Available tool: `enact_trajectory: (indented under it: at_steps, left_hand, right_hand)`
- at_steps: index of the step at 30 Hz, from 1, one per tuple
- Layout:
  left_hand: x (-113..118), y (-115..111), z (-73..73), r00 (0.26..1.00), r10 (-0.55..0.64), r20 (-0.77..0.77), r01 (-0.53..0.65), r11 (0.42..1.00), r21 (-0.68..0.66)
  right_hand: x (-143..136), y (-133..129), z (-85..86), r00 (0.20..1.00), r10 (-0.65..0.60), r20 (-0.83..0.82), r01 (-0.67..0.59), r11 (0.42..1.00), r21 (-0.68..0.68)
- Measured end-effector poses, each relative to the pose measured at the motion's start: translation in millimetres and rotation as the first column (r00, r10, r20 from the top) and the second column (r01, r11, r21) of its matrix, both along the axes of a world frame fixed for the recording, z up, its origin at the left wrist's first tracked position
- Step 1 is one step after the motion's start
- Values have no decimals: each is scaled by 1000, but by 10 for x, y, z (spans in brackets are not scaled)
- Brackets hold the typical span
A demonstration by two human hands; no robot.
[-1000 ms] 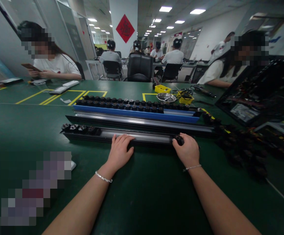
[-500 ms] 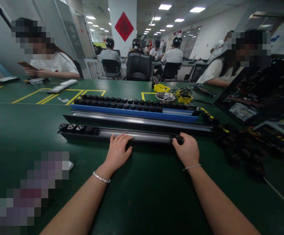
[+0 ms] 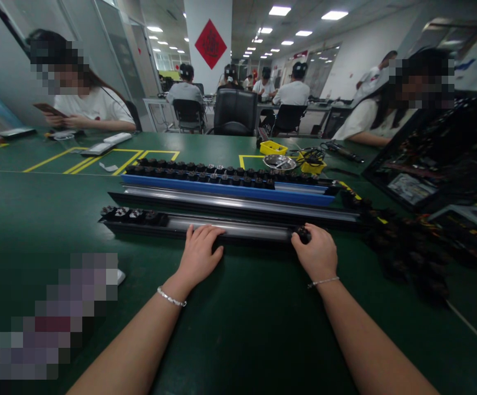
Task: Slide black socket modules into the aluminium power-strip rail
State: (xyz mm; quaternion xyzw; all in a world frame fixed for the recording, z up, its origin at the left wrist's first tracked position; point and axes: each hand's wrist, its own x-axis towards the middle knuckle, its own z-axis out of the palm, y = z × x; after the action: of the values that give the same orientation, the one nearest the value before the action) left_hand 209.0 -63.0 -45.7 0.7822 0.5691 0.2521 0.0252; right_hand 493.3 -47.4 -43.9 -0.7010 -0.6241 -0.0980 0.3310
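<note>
A long black rail (image 3: 238, 231) lies across the green table, with several black round parts (image 3: 136, 215) seated in its left end. My left hand (image 3: 201, 253) rests on the rail's near edge, fingers spread over its bare middle and holding nothing. At the rail's right end my right hand (image 3: 317, 251) is closed on a small black part (image 3: 303, 234), thumb on its left and fingers behind it. Whether that part sits fully in the rail cannot be seen.
Behind lie another black rail (image 3: 238, 204) and a blue rail (image 3: 230, 190) with several black parts. A metal dish (image 3: 279, 162) and a yellow bin (image 3: 273, 147) stand beyond. Black parts (image 3: 415, 258) are heaped right. People sit across the table on both sides.
The whole view has shifted slightly to the right. Both hands keep their places on the rail, and the right hand still grips the black part.
</note>
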Motion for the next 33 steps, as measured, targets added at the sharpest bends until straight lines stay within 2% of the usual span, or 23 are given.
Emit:
enact_trajectory:
  at_steps: [13, 26, 33]
  left_hand:
    - [-3, 1, -4, 1000, -1, -3, 1, 1000, -3]
    - [-2, -2, 4, 1000, 1, 1, -1, 1000, 1]
    - [2, -1, 7, 1000, 4, -1, -4, 1000, -5]
  right_hand:
    - [22, 0, 12, 1000, 5, -22, -5, 1000, 10]
    - [17, -22, 45, 998, -35, -51, 33, 998, -48]
    - [94, -9, 22, 1000, 5, -12, -5, 999, -42]
